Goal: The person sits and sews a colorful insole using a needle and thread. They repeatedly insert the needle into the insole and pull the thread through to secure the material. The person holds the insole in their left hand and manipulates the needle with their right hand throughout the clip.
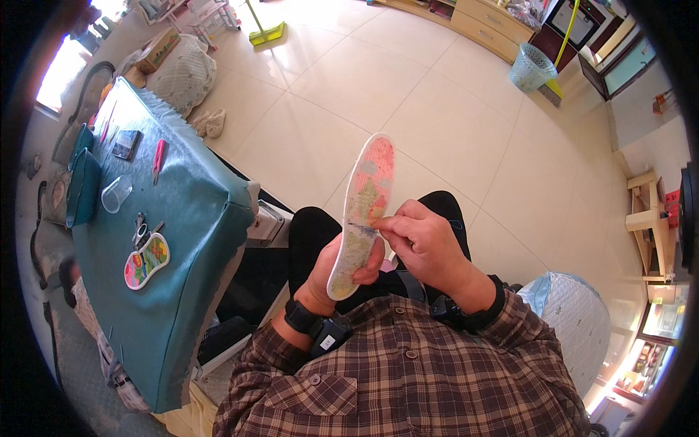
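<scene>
An embroidered insole (367,191) with a white rim stands tilted above my lap, its stitched face showing pink, green and blue patches. My left hand (327,267) grips its lower part, the thumb across the face and the other fingers behind. With its fingertips pinched together, my right hand (423,246) touches the insole's right side at the blue stitching. Whether a needle is between those fingertips is too small to tell. A thin blue thread (456,224) shows beside the right hand, over my dark trouser leg.
At left, a table with a teal cover (164,338) bears a second insole (146,262), scissors (141,232), a clear cup (116,194), a red-handled cutter (158,158) and a teal basket (84,185). A waste bin (532,68) and broom (550,93) stand far right. A quilted seat (573,322) is behind my right elbow.
</scene>
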`<state>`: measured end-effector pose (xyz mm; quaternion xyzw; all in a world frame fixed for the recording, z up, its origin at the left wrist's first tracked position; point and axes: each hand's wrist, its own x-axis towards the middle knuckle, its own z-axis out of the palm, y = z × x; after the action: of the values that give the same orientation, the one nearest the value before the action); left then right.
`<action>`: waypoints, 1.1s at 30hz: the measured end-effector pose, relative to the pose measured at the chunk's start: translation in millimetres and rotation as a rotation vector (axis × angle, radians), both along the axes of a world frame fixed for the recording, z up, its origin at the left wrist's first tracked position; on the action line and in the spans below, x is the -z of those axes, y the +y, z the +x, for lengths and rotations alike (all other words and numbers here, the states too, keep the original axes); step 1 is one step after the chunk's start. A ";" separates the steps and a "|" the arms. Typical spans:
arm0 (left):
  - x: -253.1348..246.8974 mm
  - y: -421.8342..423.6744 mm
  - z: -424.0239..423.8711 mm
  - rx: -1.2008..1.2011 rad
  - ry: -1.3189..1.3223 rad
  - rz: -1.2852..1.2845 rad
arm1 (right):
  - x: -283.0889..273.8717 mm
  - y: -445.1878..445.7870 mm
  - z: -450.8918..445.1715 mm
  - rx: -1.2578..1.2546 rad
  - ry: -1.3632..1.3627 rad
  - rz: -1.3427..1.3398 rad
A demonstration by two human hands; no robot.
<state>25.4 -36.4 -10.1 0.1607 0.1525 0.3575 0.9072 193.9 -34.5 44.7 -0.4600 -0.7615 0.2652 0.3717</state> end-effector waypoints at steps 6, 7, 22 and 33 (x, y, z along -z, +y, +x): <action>-19.5 1.8 0.0 -0.099 0.171 0.208 | 11.5 5.1 6.9 0.038 0.124 -0.196; -19.0 2.8 1.9 -0.101 0.205 0.208 | 23.6 6.3 8.0 0.032 0.230 -0.227; -24.1 1.8 10.6 -0.149 0.414 0.264 | 52.2 4.5 12.4 -0.060 0.651 -0.701; -15.7 2.4 5.7 -0.093 0.485 0.198 | 57.4 13.9 31.7 0.157 0.657 -0.644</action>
<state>31.1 -34.0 5.6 0.3224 0.3370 0.3631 0.8066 225.5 -20.7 -12.7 -0.4999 -0.4454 0.5907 0.4504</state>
